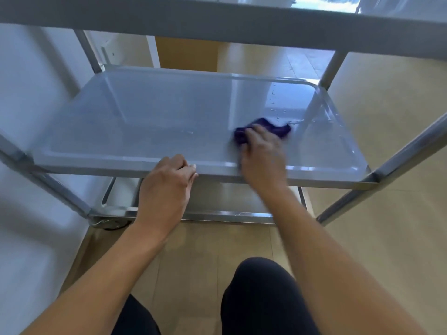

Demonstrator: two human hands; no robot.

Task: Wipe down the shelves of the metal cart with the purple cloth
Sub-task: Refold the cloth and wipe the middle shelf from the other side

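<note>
The metal cart's middle shelf (150, 117) fills the centre of the head view, shiny and wet in places. On its right half lies the crumpled purple cloth (273, 128). My right hand (263, 155) presses down on the cloth, fingers over its near left part; the hand is blurred. My left hand (167, 184) grips the shelf's front rim, fingers curled over the edge. The top shelf's front rail (217, 22) crosses the upper frame. The bottom shelf (217, 197) shows below, partly hidden by my arms.
Water droplets (275, 105) sit on the shelf beyond the cloth. A white wall (24, 93) stands close on the left. A brown box (186, 54) is behind the cart. Tan floor tiles (387, 226) lie to the right. My knees (261, 298) are at the bottom.
</note>
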